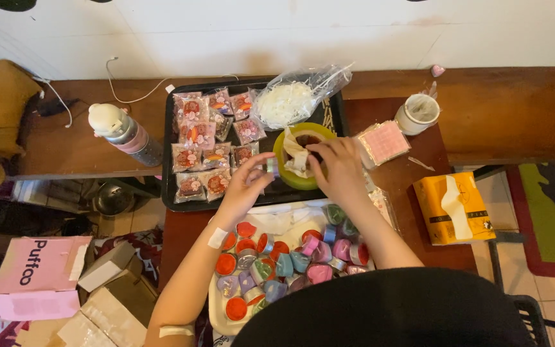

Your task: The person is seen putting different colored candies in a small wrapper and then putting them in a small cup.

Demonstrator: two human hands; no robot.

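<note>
My left hand [246,182] hovers over the black tray [169,186], its fingertips pinched on a small silvery tealight cup [272,167]. My right hand [336,166] reaches into a yellow-green bowl [284,175] that holds crumpled white paper [295,156] and something brown. Several clear-wrapped round sweets [205,146] lie in rows on the tray's left half. A clear bag of white shredded filling [290,101] sits at the tray's back. Below my hands, a white tray [216,302] holds several small cups in red, pink, purple, teal and green [277,263].
A white-capped pink bottle [126,133] lies left of the black tray. A white cup [417,113], a pink checked packet [383,142] and a yellow tissue box [454,207] are on the right. Cardboard boxes [107,302] and a pink box [36,276] sit on the floor at left.
</note>
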